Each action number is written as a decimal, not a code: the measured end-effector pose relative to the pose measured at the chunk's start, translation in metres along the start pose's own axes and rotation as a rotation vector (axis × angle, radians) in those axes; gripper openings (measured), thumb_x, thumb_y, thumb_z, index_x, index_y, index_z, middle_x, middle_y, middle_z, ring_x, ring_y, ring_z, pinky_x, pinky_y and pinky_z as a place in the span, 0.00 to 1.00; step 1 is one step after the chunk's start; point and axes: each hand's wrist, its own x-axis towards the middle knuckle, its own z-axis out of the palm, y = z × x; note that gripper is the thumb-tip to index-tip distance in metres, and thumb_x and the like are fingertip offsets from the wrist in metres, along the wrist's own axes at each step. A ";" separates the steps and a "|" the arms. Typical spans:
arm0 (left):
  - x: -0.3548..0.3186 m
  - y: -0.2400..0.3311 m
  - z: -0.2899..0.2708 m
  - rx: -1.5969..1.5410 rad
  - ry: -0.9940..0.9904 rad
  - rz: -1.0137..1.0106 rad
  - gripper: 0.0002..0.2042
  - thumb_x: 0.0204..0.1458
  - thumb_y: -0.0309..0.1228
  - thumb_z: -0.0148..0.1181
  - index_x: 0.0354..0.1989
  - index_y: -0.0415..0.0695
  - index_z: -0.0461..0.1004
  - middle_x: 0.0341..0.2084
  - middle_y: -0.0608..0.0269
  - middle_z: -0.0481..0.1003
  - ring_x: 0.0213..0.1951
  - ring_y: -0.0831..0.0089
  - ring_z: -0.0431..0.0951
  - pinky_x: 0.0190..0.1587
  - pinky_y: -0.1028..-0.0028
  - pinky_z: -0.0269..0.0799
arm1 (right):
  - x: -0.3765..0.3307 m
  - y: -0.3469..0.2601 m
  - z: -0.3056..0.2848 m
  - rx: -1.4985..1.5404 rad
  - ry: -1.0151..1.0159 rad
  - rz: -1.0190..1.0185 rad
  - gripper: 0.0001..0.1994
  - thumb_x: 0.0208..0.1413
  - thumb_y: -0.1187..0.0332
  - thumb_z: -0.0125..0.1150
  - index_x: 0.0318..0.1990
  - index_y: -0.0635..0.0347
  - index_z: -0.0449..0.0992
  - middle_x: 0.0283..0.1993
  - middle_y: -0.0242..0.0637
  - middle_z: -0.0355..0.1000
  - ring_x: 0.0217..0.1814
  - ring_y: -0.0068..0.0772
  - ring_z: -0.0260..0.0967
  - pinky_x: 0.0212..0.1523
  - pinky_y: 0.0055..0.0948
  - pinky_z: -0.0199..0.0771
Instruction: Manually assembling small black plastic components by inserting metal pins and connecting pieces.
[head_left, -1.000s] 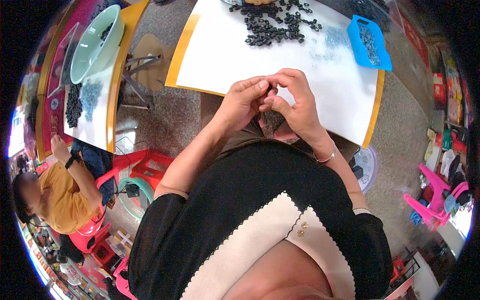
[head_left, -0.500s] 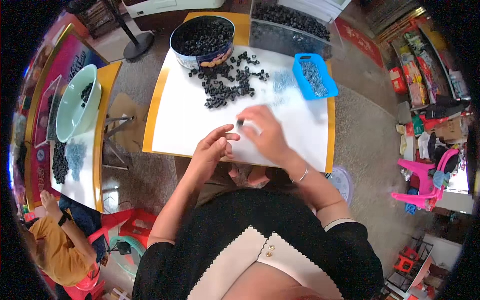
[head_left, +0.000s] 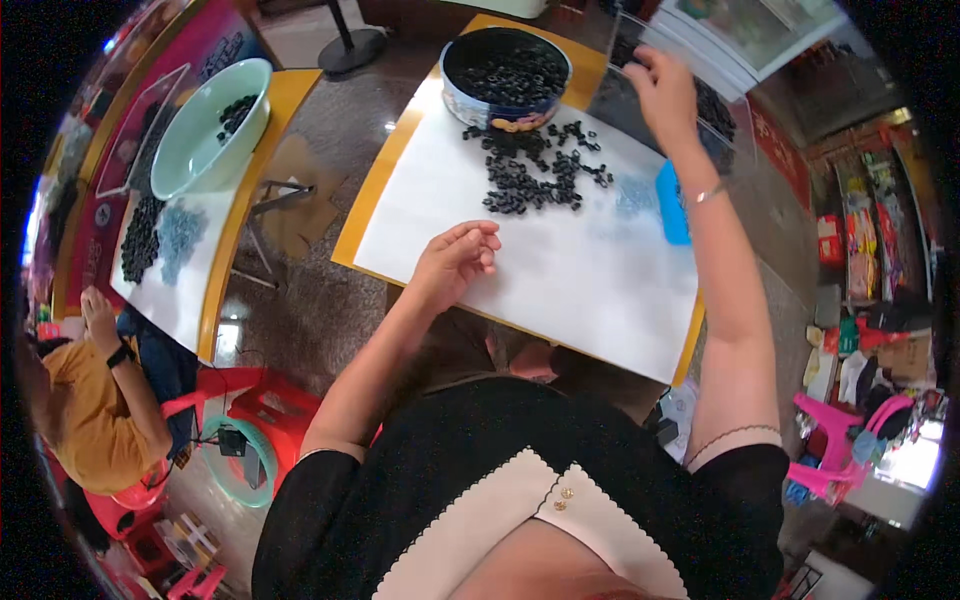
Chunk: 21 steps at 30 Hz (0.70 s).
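My left hand (head_left: 457,264) is over the near left part of the white-topped table (head_left: 590,285). Its fingers are curled in against the thumb, and whatever they may hold cannot be made out. My right hand (head_left: 664,98) reaches far right, above the clear plastic bin (head_left: 715,115) of small black parts. Its thumb and fingers are apart, with no part visible between them. A loose heap of small black plastic parts (head_left: 535,180) lies mid-table. Behind it stands a round tin (head_left: 500,112) filled with the same parts. My right forearm partly covers a blue tray (head_left: 672,205).
Small bluish-silver pieces (head_left: 637,195) lie scattered beside the tray. On a second table at left are a pale green basin (head_left: 170,165), more black parts (head_left: 141,240) and silvery pieces (head_left: 182,240). A person in a mustard top (head_left: 105,415) sits there, near red stools (head_left: 245,395).
My right hand, which held a small black part near my left hand, has moved up and right to the clear bin. My left fingers have curled in. The view has turned.
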 end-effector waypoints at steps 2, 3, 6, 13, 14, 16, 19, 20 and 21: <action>0.000 0.002 0.000 -0.024 -0.030 -0.028 0.15 0.59 0.32 0.47 0.49 0.34 0.66 0.33 0.59 0.71 0.30 0.77 0.72 0.35 0.78 0.72 | -0.021 -0.035 0.012 0.208 -0.190 0.056 0.10 0.46 0.64 0.58 0.33 0.60 0.78 0.33 0.43 0.72 0.38 0.45 0.68 0.42 0.39 0.67; 0.002 0.002 0.000 -0.037 -0.053 -0.048 0.15 0.59 0.32 0.47 0.49 0.34 0.66 0.33 0.59 0.71 0.30 0.77 0.72 0.35 0.78 0.72 | -0.027 -0.046 0.018 0.198 -0.240 0.046 0.09 0.47 0.65 0.57 0.31 0.60 0.78 0.32 0.42 0.72 0.38 0.45 0.68 0.42 0.39 0.67; 0.003 0.003 0.002 -0.059 -0.077 -0.069 0.14 0.59 0.31 0.47 0.48 0.34 0.66 0.33 0.60 0.71 0.30 0.78 0.71 0.36 0.78 0.71 | -0.028 -0.063 0.040 0.203 -0.327 0.054 0.09 0.48 0.65 0.56 0.32 0.58 0.78 0.32 0.42 0.72 0.39 0.45 0.69 0.43 0.40 0.67; 0.003 0.006 0.003 -0.073 -0.071 -0.082 0.13 0.59 0.30 0.46 0.47 0.34 0.66 0.34 0.60 0.71 0.30 0.79 0.71 0.36 0.78 0.71 | 0.007 -0.085 0.104 0.130 -0.702 0.121 0.12 0.48 0.60 0.55 0.36 0.54 0.79 0.39 0.42 0.75 0.42 0.43 0.72 0.46 0.39 0.70; 0.003 0.006 0.003 -0.078 -0.075 -0.087 0.13 0.59 0.30 0.46 0.47 0.34 0.66 0.34 0.60 0.71 0.30 0.78 0.71 0.37 0.78 0.71 | 0.007 -0.089 0.113 0.120 -0.716 0.100 0.13 0.48 0.59 0.55 0.37 0.54 0.79 0.39 0.42 0.75 0.43 0.43 0.72 0.46 0.39 0.70; 0.003 0.007 0.003 -0.091 -0.083 -0.098 0.13 0.59 0.30 0.46 0.46 0.34 0.66 0.34 0.60 0.70 0.30 0.78 0.71 0.37 0.78 0.71 | 0.009 -0.092 0.127 0.047 -0.767 0.072 0.12 0.48 0.62 0.56 0.39 0.53 0.78 0.40 0.41 0.75 0.45 0.44 0.71 0.46 0.38 0.70; 0.004 0.008 0.003 -0.105 -0.112 -0.100 0.13 0.59 0.30 0.46 0.47 0.34 0.66 0.34 0.60 0.70 0.31 0.78 0.71 0.37 0.78 0.71 | 0.016 -0.074 0.145 0.115 -0.856 0.078 0.13 0.46 0.68 0.61 0.41 0.59 0.77 0.37 0.41 0.75 0.41 0.39 0.72 0.45 0.31 0.70; 0.005 0.007 0.002 -0.109 -0.117 -0.102 0.13 0.59 0.30 0.46 0.47 0.34 0.66 0.34 0.60 0.70 0.31 0.78 0.71 0.37 0.78 0.71 | 0.014 -0.066 0.146 0.149 -0.824 0.113 0.13 0.45 0.68 0.62 0.40 0.59 0.77 0.38 0.41 0.75 0.42 0.39 0.72 0.45 0.32 0.70; 0.004 0.005 0.000 -0.116 -0.115 -0.097 0.13 0.59 0.30 0.46 0.47 0.34 0.66 0.34 0.60 0.71 0.31 0.78 0.71 0.37 0.78 0.71 | 0.014 -0.069 0.140 0.186 -0.795 0.139 0.13 0.44 0.69 0.63 0.40 0.58 0.77 0.39 0.41 0.75 0.43 0.39 0.72 0.46 0.33 0.70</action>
